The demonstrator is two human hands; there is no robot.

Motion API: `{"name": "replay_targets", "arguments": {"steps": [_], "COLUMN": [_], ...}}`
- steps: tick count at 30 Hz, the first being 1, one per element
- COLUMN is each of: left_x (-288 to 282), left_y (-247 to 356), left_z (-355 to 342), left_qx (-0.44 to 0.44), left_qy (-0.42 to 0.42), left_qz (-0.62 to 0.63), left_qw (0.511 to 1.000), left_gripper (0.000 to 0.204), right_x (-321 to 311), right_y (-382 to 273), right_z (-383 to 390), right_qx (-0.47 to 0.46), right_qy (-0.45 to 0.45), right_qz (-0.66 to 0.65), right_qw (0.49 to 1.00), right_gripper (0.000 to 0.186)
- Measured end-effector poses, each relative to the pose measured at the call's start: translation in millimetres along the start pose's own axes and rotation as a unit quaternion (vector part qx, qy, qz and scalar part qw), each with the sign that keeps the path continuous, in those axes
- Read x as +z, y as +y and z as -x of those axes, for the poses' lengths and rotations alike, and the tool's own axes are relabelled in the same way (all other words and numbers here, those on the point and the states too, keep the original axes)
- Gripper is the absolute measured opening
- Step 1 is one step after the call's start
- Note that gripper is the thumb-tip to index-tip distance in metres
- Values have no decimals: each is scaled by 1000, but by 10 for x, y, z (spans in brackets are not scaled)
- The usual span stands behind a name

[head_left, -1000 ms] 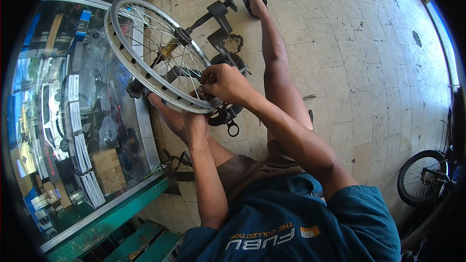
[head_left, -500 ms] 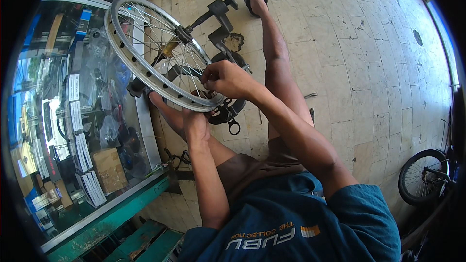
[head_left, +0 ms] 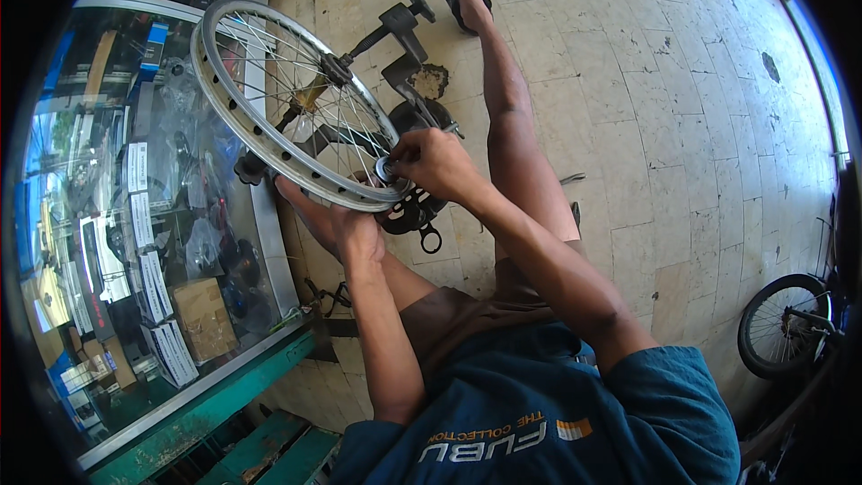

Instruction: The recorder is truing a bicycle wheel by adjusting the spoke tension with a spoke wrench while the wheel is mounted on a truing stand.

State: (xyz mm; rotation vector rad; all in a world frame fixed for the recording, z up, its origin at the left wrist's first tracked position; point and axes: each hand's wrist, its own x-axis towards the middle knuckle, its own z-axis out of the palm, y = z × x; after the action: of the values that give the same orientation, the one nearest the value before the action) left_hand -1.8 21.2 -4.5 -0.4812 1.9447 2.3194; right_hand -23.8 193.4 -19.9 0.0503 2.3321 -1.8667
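Note:
A bare bicycle wheel [head_left: 215,79] with a silver rim and thin spokes sits tilted in a black truing stand [head_left: 400,31]. My right hand [head_left: 438,164] is at the rim's near right side, its fingers pinched on a small round silver spoke wrench [head_left: 384,171] among the spokes. Below the near edge of the rim is my left hand [head_left: 357,229], closed on the wheel from underneath. The rim hides most of its fingers. Beside the rim, a black part of the stand with a ring end [head_left: 431,238] hangs down between my legs.
A glass display case [head_left: 269,242] full of boxes and bagged parts stands close on the left, over a green base [head_left: 215,391]. Another bicycle wheel [head_left: 781,328] with a black tyre is at the far right. A small metal tool [head_left: 572,179] lies on the tiled floor by my right leg.
My right hand has shifted slightly right and down, and the round spoke wrench now shows at its fingertips. The wheel has turned slightly; my left hand has lowered a little at the rim.

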Motion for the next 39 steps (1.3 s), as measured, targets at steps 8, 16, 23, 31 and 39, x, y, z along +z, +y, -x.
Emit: {"name": "replay_targets", "arguments": {"steps": [8,16,23,31,39], "left_x": [37,-192,-307,-86,-26], "left_y": [-15,-135,-100,49,33], "left_z": [-52,-209,-236,-159,-116], "left_qx": [3,10,-63,-110,-51], "left_qy": [15,-4,-55,-39,-1], "left_qz": [-65,-70,38,-33,-127], "left_qw": [998,998,996,993,991], "left_gripper": [29,31,30,24,44], "right_x": [52,95,28,24,124], "right_y": [5,50,73,92,98], "right_z": [33,50,43,31,37], "right_qx": [32,-12,4,62,-29], "right_qy": [-9,22,-14,-30,59], "right_qz": [-52,-35,-33,-138,-61], "right_qw": [998,999,999,988,996], "right_gripper": [21,22,18,17,24]}}
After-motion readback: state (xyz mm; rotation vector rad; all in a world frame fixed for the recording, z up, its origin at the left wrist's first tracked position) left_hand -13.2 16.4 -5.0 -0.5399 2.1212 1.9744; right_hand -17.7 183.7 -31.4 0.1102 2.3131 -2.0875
